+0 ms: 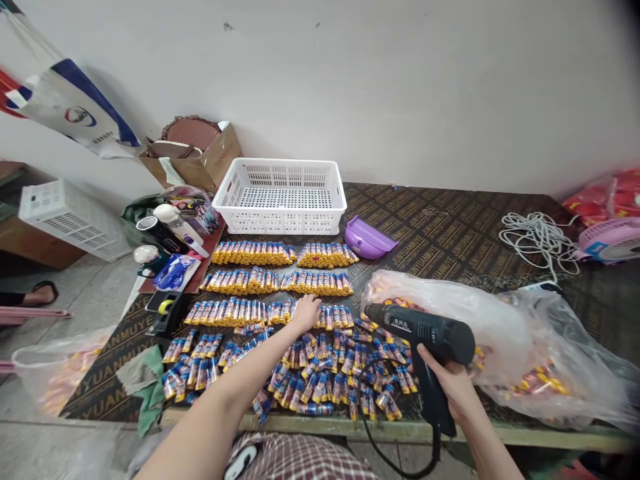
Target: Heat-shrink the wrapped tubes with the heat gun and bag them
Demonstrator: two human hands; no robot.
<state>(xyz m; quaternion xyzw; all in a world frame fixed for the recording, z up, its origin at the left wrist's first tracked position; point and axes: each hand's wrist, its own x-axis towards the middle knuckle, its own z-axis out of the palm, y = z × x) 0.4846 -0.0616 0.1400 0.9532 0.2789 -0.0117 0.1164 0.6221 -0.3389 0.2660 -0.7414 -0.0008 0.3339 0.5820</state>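
My right hand (453,383) grips the handle of a black heat gun (425,328), its nozzle pointing left over the table. A cord loops down from the handle. My left hand (306,312) is at the third row of small tubes (227,311), its curled fingers touching or holding there; what lies under them is hidden. The tubes have blue and yellow ends and printed wraps. More tubes stand stacked in back rows (255,253), while many loose tubes (310,380) lie scattered along the near side.
A white plastic crate (280,220) stands behind the rows, with a purple scoop (369,239) beside it. Clear bags of tubes (450,300) lie right. A tape dispenser (164,313), bottles (175,230) and a green cloth (150,390) are left. White cable (537,240) and a pink fan (610,240) sit far right.
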